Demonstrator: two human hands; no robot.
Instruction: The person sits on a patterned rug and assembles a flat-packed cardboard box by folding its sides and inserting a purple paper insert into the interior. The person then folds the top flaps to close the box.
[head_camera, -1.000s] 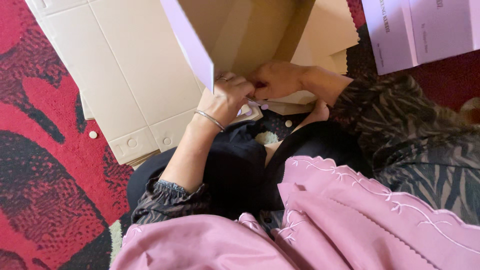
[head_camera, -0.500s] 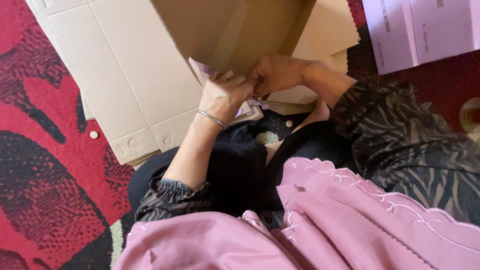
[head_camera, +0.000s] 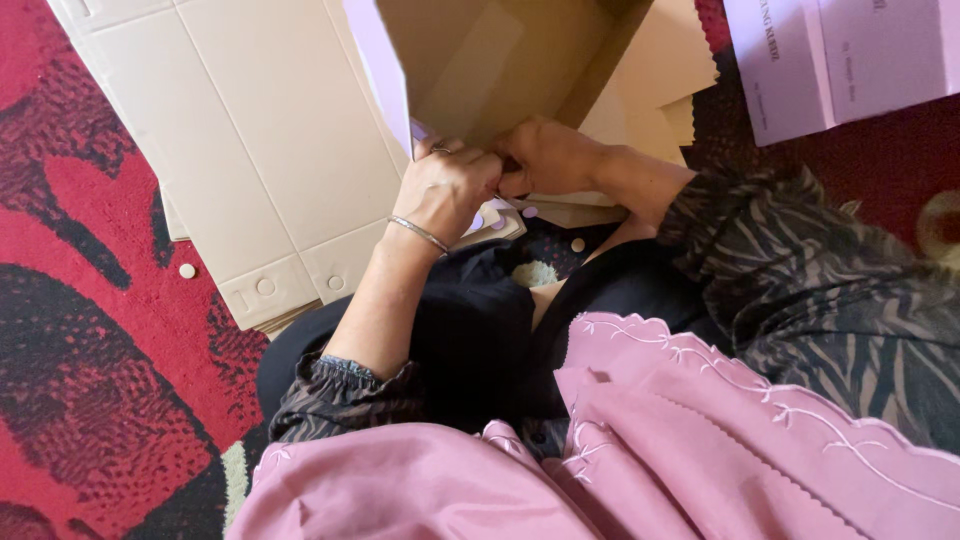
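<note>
**Box tilted, lilac flap back in view**

Since 0.5 s ago the open cardboard box (head_camera: 500, 60) at upper centre has tipped, showing its lilac flap (head_camera: 385, 70). Left hand (head_camera: 450, 190) and right hand (head_camera: 550, 158) meet below it, fingers curled, pinching its lower edge. Flat cardboard sheets (head_camera: 260, 150) lie upper left on red carpet (head_camera: 90, 330).

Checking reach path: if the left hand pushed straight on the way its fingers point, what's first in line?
Probably the right hand: the left hand points right, its fingers already meeting it under the folded box. Depth unclear.
</note>
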